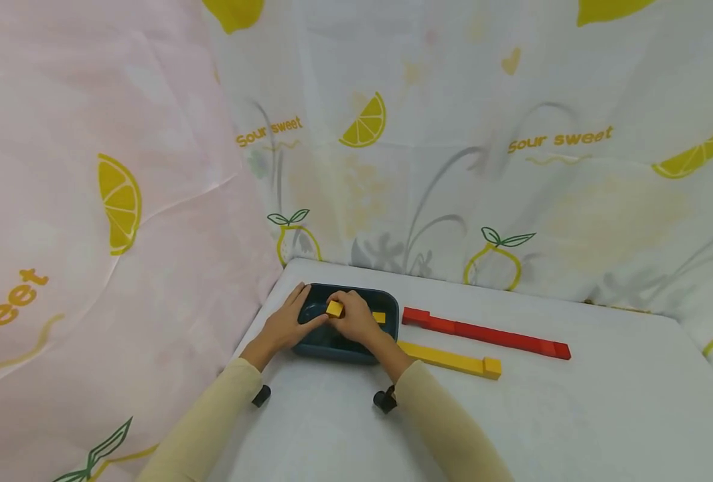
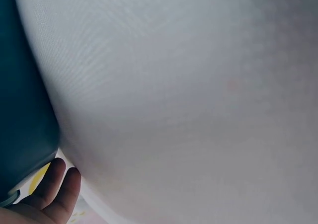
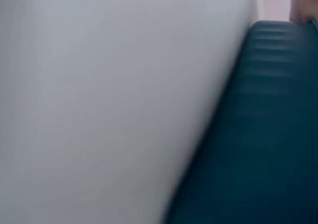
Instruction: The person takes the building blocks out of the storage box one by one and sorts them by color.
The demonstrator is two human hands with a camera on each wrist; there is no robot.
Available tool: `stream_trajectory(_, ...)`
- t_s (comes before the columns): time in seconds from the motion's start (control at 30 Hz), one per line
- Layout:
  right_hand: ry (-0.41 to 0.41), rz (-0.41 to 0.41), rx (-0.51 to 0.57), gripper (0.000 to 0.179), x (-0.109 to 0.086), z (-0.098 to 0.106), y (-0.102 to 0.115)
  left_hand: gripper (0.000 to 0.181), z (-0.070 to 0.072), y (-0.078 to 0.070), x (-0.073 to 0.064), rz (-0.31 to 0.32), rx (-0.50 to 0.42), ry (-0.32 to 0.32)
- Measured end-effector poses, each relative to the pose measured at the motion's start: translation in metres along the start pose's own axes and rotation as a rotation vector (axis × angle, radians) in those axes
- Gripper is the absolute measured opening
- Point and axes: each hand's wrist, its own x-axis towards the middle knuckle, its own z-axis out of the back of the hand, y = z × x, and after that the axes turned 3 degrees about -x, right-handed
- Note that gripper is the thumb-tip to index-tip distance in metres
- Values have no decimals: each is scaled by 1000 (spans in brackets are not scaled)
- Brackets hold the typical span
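A dark teal rectangular container stands at the table's back left. My left hand grips its left rim, fingers along the outer side and thumb reaching inside. In the left wrist view, two fingers show against the container's outer corner. Over the container, my right hand pinches a yellow block between thumb and fingers. The left thumb tip comes close beneath that block. Another yellow block lies inside, behind the right hand. The right wrist view shows mostly the container's ribbed wall.
Right of the container, a row of red blocks runs along the white table. A yellow row lies in front of it, with a raised block at its right end. Lemon-printed curtains hang behind and on the left.
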Motion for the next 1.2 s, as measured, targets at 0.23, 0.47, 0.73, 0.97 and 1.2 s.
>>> stream_trajectory(0.23,52,1,-50,37,-4,11,-5,104,0,3,2,-4,0,-8)
stream_trajectory(0.47,58,16,-66,38,-10,19,-4,108,4,7,-4,8,22,-3)
stream_trajectory(0.73,88,67,-79,43,-13,30,-2,110,9,9,-7,7,18,-6)
stream_trajectory(0.97,75,104,-118,38,-27,47,-9,114,2,4,2,-16,36,17)
stream_trajectory(1.2,100,98,-58,41,-47,65,-16,113,0,3,0,10,34,18)
